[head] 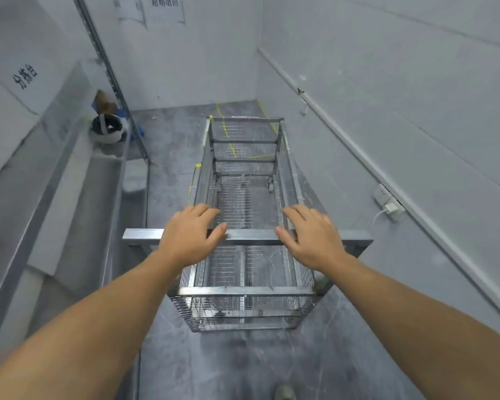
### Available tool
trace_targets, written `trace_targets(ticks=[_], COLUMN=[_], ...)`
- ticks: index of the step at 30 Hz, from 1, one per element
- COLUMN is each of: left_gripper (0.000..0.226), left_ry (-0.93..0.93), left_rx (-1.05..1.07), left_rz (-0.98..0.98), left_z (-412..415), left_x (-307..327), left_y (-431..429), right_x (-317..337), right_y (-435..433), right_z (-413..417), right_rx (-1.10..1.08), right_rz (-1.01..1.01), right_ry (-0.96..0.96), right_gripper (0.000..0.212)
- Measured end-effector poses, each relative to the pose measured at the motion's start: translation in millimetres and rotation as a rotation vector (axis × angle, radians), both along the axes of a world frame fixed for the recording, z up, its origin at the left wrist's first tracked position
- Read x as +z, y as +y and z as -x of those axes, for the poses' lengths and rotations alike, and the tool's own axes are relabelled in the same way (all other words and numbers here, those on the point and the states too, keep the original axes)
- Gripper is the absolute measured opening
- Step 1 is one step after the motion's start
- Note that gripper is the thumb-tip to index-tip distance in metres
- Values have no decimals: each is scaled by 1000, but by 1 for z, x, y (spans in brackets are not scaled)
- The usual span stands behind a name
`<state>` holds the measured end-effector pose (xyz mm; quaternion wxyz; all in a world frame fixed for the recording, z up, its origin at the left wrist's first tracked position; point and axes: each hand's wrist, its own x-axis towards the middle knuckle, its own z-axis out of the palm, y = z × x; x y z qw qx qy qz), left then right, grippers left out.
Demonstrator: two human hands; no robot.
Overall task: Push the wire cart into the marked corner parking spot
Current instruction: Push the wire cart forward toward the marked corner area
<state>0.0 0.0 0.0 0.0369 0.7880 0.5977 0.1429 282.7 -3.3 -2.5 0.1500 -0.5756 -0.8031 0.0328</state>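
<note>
A steel wire cart [244,197] stands lengthwise in front of me, its far end pointing at the room's far right corner. Yellow tape lines [232,148] mark a spot on the grey floor there, seen through the cart's mesh. My left hand [192,233] and my right hand [309,236] rest on top of the cart's square handle bar [250,235], fingers spread over it and thumbs at the near side, not wrapped around it. The cart's basket holds nothing.
A long steel counter [70,197] runs along the left wall, with a white helmet [106,129] on its far end. A slanted metal post [110,73] stands beside it. On the right wall are a conduit and a socket with a plug [388,204].
</note>
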Motion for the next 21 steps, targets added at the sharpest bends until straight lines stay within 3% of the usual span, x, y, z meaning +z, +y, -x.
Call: trace_targets(ticks=[9,21], left_gripper=[50,56], left_ry=[154,214], left_rx=[-164,-128], left_rz=[-71,-140], left_z=[15,0], left_x=[-11,-16], left_y=[-2,34], right_x=[-25,-30], right_y=[-10,27], right_z=[2,-6], right_rx=[-37,-94], right_rz=[-140,-182], right_ry=[-228,-234], right_gripper=[55,55])
